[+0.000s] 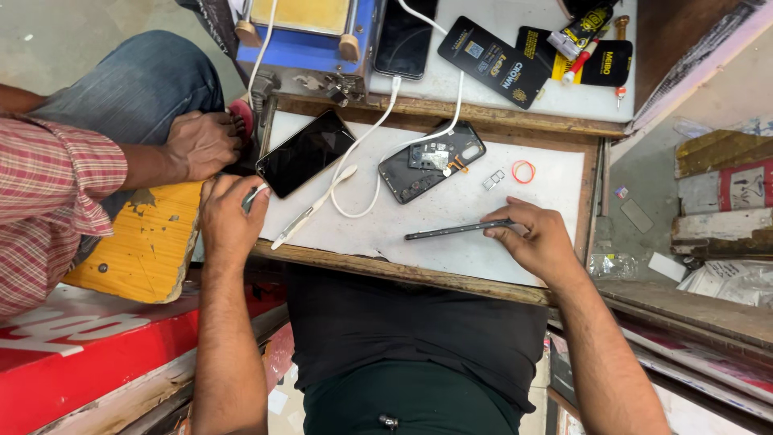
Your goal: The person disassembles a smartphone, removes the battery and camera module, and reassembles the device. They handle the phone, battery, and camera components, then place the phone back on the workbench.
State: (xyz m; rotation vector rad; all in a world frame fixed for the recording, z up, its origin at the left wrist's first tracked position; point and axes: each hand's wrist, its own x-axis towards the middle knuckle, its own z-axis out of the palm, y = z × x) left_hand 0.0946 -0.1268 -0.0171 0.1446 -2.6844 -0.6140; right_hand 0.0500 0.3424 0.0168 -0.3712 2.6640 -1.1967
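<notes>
One thin phone panel [457,231] pinched edge-up in right hand [538,244]

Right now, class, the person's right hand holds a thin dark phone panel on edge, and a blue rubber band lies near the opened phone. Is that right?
Not quite: the rubber band is orange-red, not blue, as the head view shows. The right hand does hold the thin dark phone panel on edge, near the opened phone.

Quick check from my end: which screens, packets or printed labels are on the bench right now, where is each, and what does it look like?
Dark phone screen: left of the white mat, beside the left hand, black rectangle, unlit.
Second phone: upper shelf, black, unlit.
Black packets: upper shelf, flat, gold and white print.
Glue tube: upper right, black and yellow.
Red panel: lower left, white lettering.
</notes>
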